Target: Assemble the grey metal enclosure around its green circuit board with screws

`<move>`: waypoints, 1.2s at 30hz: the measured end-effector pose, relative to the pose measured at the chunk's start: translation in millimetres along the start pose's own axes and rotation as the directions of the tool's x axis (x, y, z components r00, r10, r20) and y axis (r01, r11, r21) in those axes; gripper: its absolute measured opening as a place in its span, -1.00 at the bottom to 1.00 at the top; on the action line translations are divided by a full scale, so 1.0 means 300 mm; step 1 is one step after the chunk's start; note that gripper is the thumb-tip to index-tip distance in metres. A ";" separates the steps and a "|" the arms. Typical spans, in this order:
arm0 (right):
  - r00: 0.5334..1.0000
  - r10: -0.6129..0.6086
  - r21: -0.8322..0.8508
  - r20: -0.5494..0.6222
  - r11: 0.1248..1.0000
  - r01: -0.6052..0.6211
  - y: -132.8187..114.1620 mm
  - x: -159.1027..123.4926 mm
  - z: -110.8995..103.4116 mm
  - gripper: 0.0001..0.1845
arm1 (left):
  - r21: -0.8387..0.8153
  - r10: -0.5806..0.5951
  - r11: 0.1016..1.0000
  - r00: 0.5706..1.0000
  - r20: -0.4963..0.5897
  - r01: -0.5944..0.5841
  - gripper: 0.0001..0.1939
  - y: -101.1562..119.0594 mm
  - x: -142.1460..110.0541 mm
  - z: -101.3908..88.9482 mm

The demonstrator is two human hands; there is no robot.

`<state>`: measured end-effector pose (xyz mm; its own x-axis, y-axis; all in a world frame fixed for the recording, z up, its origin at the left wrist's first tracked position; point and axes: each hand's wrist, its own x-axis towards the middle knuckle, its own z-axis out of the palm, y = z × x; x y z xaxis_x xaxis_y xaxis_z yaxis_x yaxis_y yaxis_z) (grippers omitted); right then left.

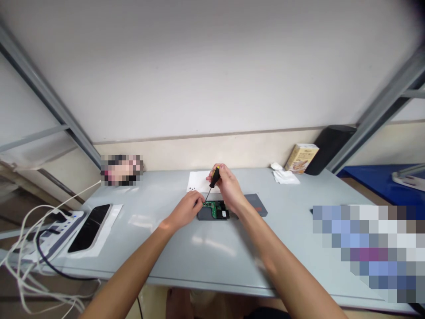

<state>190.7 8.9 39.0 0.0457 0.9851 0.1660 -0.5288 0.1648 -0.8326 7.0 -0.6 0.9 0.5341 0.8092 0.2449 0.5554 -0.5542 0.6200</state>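
One screwdriver (pixel 215 177) was pinched in right hand (pixel 229 185); one green circuit board (pixel 211 205) lay at its fingers' 6 o'clock. Left hand (pixel 187 207) curled; pinch indeterminate.

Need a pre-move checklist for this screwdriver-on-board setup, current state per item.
1. Screwdriver held: ok, handle gripped in the right hand, shaft slanting down to the green circuit board.
2. Tip seated in a screw: cannot tell, too small to see.
3. Left hand at the work: ok, fingers at the board's upper left; how firmly they press, cannot tell.
4. Small dark pieces kept together: ok, grouped on the white paper behind the board.
5. Gray panel off the board: ok, lying to its right, partly hidden by the right arm.
6. White cables away from the board: ok, at the far left.
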 end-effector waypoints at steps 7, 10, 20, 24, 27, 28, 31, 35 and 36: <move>0.999 0.029 0.154 0.019 0.988 -0.031 -0.010 -0.010 0.026 -0.47 | -0.005 -0.003 1.000 1.000 -0.003 0.003 -0.77 0.002 0.001 0.000; 1.000 -0.016 0.174 0.009 0.985 0.014 -0.004 -0.015 0.040 -0.52 | -0.003 -0.007 1.000 1.000 -0.004 0.007 -0.78 0.004 0.002 0.000; 0.998 0.050 0.040 0.049 0.998 -0.052 -0.011 0.006 -0.015 -0.50 | -0.008 0.012 1.000 1.000 -0.002 -0.012 -0.76 -0.005 -0.001 0.003; 0.995 0.073 0.092 0.061 0.993 -0.079 -0.026 0.000 -0.014 -0.49 | -0.010 0.006 1.000 1.000 0.006 -0.006 -0.77 -0.008 -0.001 0.003; 0.994 0.075 0.159 0.074 0.983 -0.086 -0.025 -0.011 0.008 -0.51 | -0.020 -0.005 1.000 1.000 0.003 0.005 -0.78 -0.006 -0.001 0.003; 0.994 0.073 0.168 0.083 0.982 -0.086 -0.021 -0.015 0.017 -0.51 | -0.023 -0.010 1.000 1.000 0.003 0.010 -0.78 -0.005 -0.001 0.003; 0.997 0.034 0.166 0.075 0.985 -0.046 -0.005 -0.024 0.042 -0.55 | -0.026 -0.016 1.000 1.000 0.007 0.016 -0.79 -0.001 0.002 0.003; 0.999 -0.033 0.147 0.042 0.989 0.026 0.010 -0.024 0.055 -0.55 | -0.026 -0.016 1.000 1.000 0.005 0.016 -0.79 -0.001 0.003 0.004; 0.998 -0.028 0.134 0.048 0.991 0.021 0.010 -0.022 0.053 -0.55 | -0.026 -0.019 0.999 1.000 0.002 0.019 -0.79 -0.002 0.002 0.004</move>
<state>175.5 2.0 43.8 0.0194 0.9765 0.2147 -0.6368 0.1776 -0.7503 7.7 -0.1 -0.1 0.5249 0.8192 0.2313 0.5487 -0.5333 0.6438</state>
